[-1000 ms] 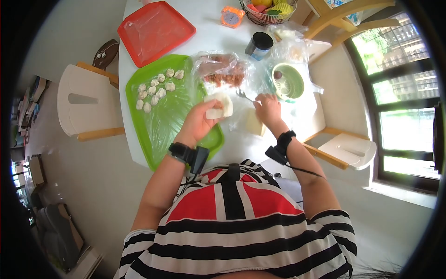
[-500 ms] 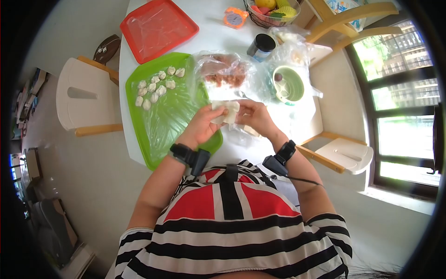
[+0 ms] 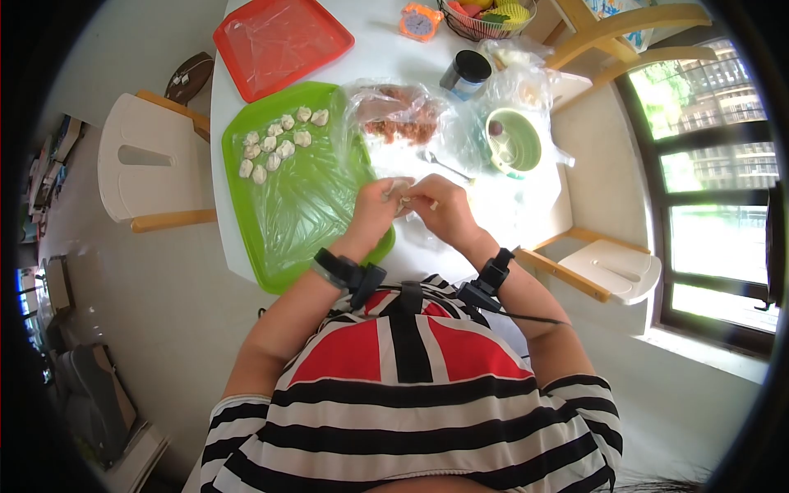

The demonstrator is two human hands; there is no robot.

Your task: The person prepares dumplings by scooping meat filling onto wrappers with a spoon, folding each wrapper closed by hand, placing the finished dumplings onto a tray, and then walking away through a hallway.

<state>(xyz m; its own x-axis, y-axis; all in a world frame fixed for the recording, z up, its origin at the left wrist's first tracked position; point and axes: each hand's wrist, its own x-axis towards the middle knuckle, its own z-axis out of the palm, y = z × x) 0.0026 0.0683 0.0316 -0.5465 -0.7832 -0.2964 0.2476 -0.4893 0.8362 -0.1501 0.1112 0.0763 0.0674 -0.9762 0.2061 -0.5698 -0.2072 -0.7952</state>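
Between both hands is a pale wonton wrapper [image 3: 400, 195], gathered and mostly covered by fingers. My left hand [image 3: 376, 212] is closed on its left side, while the fingertips of my right hand [image 3: 444, 207] pinch its right side. To the left, several folded wontons [image 3: 285, 149] sit in the upper part of a plastic-lined green tray [image 3: 308, 222]. Just beyond my hands, reddish minced filling [image 3: 403, 130] lies in an opened clear plastic bag. A spoon [image 3: 450, 167] rests to the right of the filling.
At the back left is a red tray [image 3: 283, 45]. Toward the right stand a dark-lidded jar [image 3: 467, 74] and a pale green basket [image 3: 526, 148] with a small round dark object inside. An orange clock [image 3: 420, 22] and a wire fruit basket [image 3: 493, 25] are farther back.
The wrapper, spread flat and open before, is now folded up between my fingers. My right hand has moved left, closer to my left hand.
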